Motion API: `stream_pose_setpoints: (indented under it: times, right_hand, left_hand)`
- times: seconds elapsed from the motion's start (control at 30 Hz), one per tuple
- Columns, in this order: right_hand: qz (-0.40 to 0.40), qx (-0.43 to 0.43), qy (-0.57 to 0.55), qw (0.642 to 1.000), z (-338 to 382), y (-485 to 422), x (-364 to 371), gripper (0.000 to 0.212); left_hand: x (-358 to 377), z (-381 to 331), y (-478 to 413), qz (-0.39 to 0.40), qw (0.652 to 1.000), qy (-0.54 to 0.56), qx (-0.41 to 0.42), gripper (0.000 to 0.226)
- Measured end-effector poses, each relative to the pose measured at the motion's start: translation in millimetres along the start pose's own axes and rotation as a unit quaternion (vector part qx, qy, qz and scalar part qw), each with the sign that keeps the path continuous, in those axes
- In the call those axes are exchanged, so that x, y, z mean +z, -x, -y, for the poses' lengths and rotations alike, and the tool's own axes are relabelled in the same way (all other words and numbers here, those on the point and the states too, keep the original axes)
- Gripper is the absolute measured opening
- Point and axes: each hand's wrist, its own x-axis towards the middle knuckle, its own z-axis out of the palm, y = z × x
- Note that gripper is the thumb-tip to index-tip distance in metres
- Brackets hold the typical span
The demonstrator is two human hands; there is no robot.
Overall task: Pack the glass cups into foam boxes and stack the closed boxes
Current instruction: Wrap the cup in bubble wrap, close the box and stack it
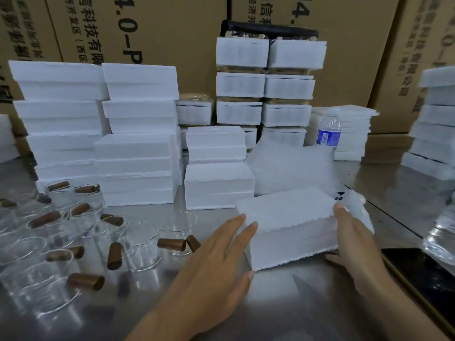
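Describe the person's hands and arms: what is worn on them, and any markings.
The left hand and the right hand are bare: no gloves, rings or tape show. The left forearm and the right forearm are uncovered down to the picture's lower edge, with no sleeve, watch or bracelet in view. No markings are visible. The fingernails look plain, though the picture is soft.

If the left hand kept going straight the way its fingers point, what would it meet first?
The closed foam box. The left hand points forward and right at the box's left side, with its fingertips at or on the edge. The picture does not settle whether they actually touch.
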Motion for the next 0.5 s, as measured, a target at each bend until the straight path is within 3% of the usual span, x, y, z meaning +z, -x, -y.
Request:
stream_pose_setpoints:
  times: [0.1,0.2,0.5]
  right_hand:
    - [-0.02,-0.091,0.105,0.99,-11,-1,-3,0.032]
    - [-0.019,-0.113,0.194,0.974,-17,-2,-2,0.056]
    - [-0.019,-0.121,0.155,0.98,-16,1,-1,0.045]
  left_hand:
    - [5,2,2,0.025,0.999,0.037,-0.002,0.068]
    - [9,4,5,0.038,0.998,0.051,0.009,0.072]
    - [10,9,12,0.031,0.988,0.15,-0.001,0.074]
